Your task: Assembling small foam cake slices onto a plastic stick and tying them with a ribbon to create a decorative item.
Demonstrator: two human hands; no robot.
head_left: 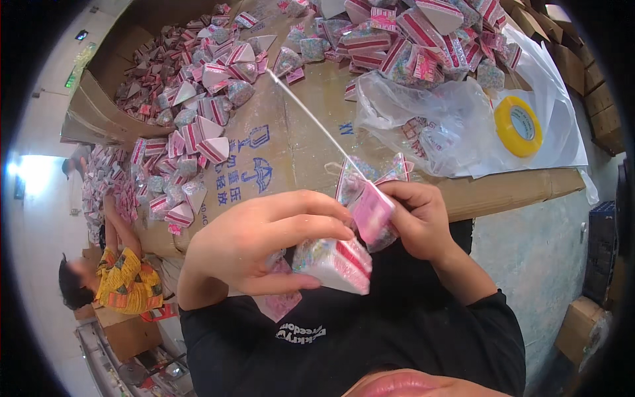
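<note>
My left hand [264, 231] is curled around a cake-slice ornament [337, 266] with a white side, pink-red stripes and glittery speckles. A pink tag [281, 301] hangs below that hand. To its right, my right hand [420, 218] pinches a pink card [372, 213] and the lower end of a thin, straight white strip [314, 126], which slants up to the far left; I cannot tell whether it is a stick or a taut cord. Speckled ornaments with small loops [397, 165] show behind the card, partly hidden by my fingers.
Cardboard [311, 178] covers the work surface. Cake-slice ornaments lie heaped in a large carton [99, 112] at the far left and in a pile [410, 40] at the back. A yellow tape roll [518, 126] rests on clear plastic [443, 139]. Another person [129, 281] works at left.
</note>
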